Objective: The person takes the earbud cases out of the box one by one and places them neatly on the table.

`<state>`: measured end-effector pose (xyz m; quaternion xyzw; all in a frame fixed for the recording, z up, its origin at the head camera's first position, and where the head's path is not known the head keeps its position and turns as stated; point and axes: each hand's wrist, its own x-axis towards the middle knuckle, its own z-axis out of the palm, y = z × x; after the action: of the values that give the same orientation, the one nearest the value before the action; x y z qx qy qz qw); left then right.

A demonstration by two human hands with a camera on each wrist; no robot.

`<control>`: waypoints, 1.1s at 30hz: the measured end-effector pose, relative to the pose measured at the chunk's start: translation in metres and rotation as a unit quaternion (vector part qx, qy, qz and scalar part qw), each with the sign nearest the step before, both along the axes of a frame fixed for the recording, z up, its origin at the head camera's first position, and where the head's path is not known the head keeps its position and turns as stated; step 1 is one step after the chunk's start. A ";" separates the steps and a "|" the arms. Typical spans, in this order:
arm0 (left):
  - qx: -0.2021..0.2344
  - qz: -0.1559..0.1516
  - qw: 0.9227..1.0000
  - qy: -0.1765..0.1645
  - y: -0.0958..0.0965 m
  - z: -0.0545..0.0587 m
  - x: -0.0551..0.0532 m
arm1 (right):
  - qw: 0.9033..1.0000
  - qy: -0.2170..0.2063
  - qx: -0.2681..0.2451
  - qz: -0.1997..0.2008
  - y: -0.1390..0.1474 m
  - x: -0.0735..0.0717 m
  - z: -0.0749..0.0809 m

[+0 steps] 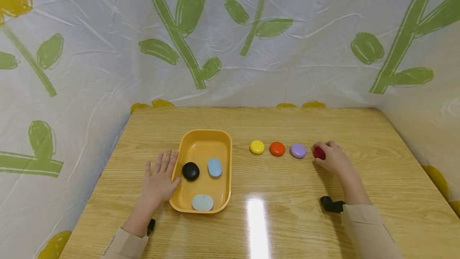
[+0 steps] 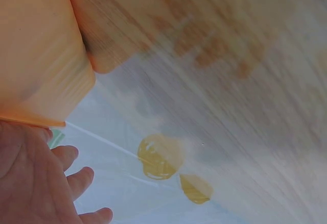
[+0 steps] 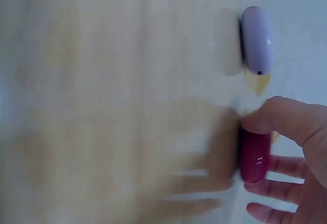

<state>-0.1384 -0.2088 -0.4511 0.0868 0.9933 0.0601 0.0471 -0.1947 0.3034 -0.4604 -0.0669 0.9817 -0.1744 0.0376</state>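
My right hand (image 1: 335, 158) pinches a dark red rounded stone (image 3: 255, 155) between thumb and fingers, at the right end of a row on the table. To its left in that row lie a purple stone (image 1: 298, 150), a red-orange stone (image 1: 277, 148) and a yellow stone (image 1: 256, 147). My left hand (image 1: 159, 179), fingers spread and straight, rests against the left rim of an orange-yellow tray (image 1: 205, 132). Inside the tray are a black stone (image 1: 191, 171), a blue stone (image 1: 215, 168) and a pale grey-green stone (image 1: 203, 202). In the left wrist view only the tray's outside shows.
The wooden table (image 1: 287, 195) ends at a white sheet (image 1: 305, 51) printed with green stems and yellow flowers, which hangs behind and at both sides. A black wrist device (image 1: 331, 204) sits by the right sleeve. Light glares off the table's front middle.
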 end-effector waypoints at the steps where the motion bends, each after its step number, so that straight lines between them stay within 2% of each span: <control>1: -0.001 0.000 1.000 0.000 0.000 0.000 0.000 | 1.000 0.003 0.004 0.001 -0.001 0.000 0.003; 5: 0.001 0.000 1.000 0.001 0.000 -0.001 0.000 | 0.999 0.026 0.014 0.018 -0.014 -0.004 0.023; 10: 0.010 0.002 1.000 -0.004 -0.001 -0.001 0.001 | 0.996 0.074 -0.002 0.050 -0.050 -0.012 0.057; 16: 0.008 0.002 1.000 0.002 -0.001 -0.001 0.000 | 0.981 0.149 -0.017 0.120 -0.113 -0.017 0.076; 20: 0.010 -0.001 1.000 0.002 0.000 0.000 0.000 | 0.969 0.163 -0.025 0.183 -0.161 -0.011 0.078; 25: 0.008 0.000 1.000 0.000 0.000 0.000 0.001 | 0.947 0.156 -0.010 0.281 -0.216 0.004 0.067; 33: 0.005 0.000 1.000 0.006 0.000 0.000 0.000 | 0.907 0.133 0.048 0.397 -0.267 0.026 0.053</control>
<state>-0.1379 -0.2090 -0.4513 0.0872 0.9933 0.0644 0.0409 -0.1689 0.0368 -0.4073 -0.4718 0.8771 -0.0871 -0.0243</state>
